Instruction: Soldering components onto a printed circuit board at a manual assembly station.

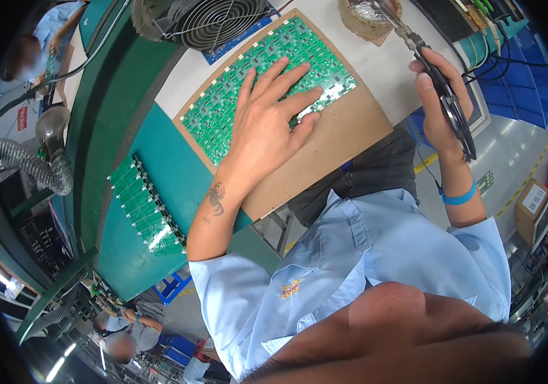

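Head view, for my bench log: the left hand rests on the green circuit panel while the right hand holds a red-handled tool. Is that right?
Only the colour is wrong: the head view shows the right hand holding a black-handled tool.

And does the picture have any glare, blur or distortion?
In the head view, strong glare whitens part of the board beside the left fingers, another glint the green strips; edges bow toward the dark rim; a co-worker's head at lower left is blurred.

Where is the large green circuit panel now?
The panel lies upper centre in the head view, on the brown board near the wire grille, under the left hand.
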The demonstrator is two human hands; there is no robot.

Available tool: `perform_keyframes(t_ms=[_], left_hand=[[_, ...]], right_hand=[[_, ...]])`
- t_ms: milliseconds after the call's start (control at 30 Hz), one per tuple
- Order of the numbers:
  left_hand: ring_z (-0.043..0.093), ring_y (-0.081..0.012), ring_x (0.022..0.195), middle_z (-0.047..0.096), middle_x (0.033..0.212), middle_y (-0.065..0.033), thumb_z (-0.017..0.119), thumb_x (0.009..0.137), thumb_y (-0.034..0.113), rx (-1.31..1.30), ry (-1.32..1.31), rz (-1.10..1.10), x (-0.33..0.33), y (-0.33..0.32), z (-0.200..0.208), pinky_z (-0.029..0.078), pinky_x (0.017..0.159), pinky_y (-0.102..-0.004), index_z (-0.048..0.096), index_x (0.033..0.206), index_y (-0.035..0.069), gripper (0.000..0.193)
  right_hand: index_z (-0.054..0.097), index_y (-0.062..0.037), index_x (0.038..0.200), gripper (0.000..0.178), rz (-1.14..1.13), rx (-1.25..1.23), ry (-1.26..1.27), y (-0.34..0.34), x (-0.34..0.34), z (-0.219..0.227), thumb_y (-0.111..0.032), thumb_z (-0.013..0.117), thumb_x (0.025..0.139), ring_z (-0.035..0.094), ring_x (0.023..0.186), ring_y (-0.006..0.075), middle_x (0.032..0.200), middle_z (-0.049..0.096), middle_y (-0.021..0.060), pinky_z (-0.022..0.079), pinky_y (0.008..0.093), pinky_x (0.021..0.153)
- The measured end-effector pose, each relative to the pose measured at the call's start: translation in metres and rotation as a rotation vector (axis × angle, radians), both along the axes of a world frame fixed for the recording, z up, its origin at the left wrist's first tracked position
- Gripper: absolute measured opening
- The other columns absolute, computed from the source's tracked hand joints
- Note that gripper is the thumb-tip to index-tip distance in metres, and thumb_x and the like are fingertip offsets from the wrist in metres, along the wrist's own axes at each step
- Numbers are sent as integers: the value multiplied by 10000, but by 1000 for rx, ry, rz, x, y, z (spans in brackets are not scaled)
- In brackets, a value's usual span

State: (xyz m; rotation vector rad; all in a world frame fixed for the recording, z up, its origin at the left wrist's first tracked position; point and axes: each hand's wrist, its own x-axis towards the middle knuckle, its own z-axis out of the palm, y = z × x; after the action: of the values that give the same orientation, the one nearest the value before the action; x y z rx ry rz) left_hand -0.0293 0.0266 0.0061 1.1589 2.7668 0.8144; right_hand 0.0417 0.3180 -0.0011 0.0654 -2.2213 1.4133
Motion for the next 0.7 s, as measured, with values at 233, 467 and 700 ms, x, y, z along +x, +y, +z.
perform_keyframes(t_ms=[233,467,700], left_hand=[[473,-341,1530,640,1518,-63,789,906,219,24,31,13,4,-4,-3,266,1300,-616,766,1270,98,384],[482,-350,1526,643,1520,-75,796,900,221,-19,41,32,10,-17,6,293,1291,-612,749,1284,69,416],[498,-329,1518,657,1506,-51,812,883,216,-30,42,44,12,-18,3,331,1281,-595,774,1262,103,398]], right_hand=[[729,38,1222,333,378,89,-126,-7,41,35,-106,733,921,618,763,217,909,729,148,483,314,692],[751,37,1160,387,472,105,-95,-32,52,41,-20,758,778,585,701,225,852,706,117,480,313,652],[766,27,1153,491,507,83,-138,-43,51,39,85,762,665,585,693,228,830,688,88,494,313,655]])
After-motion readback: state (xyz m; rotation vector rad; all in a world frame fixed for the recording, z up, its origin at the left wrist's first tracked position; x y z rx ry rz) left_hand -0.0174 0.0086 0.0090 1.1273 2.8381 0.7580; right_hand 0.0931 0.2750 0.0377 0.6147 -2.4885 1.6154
